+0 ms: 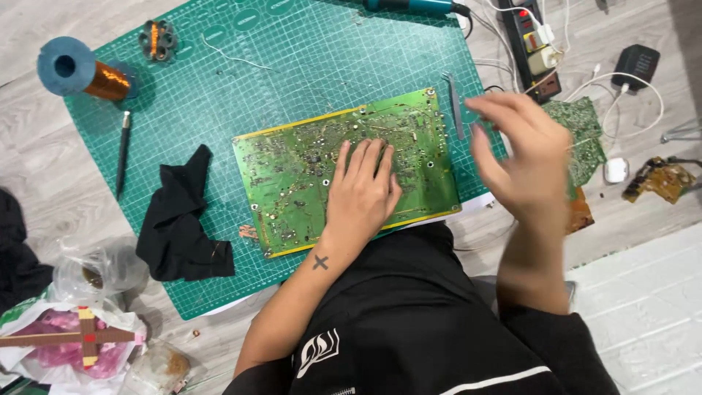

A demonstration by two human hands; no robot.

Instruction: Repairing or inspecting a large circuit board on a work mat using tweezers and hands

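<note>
1. Board (307,157): I see it lying flat on the green mat (292,58), near the mat's front edge, just ahead of my lap.
2. My left hand (362,186) lies palm down on the board, fingers spread flat, pressing rather than gripping anything.
3. My right hand (523,157) hangs in the air past the board's right edge, fingers loosely open and holding nothing; it is blurred.
4. Tweezers (455,106) lie on the mat just beside the board's right edge, between the board and my right hand.
5. A black cloth (183,219) sits left of the board; a pen (122,150) and a copper wire spool (88,73) lie further left, well apart from it.
6. A second, smaller board (585,124) lies off the mat, partly behind my right hand; a power strip (530,40) is beyond it.
7. The board is green with a yellow border, densely covered in solder points and traces.
8. My left hand hides the board's middle; I cannot make out what lies under it.
</note>
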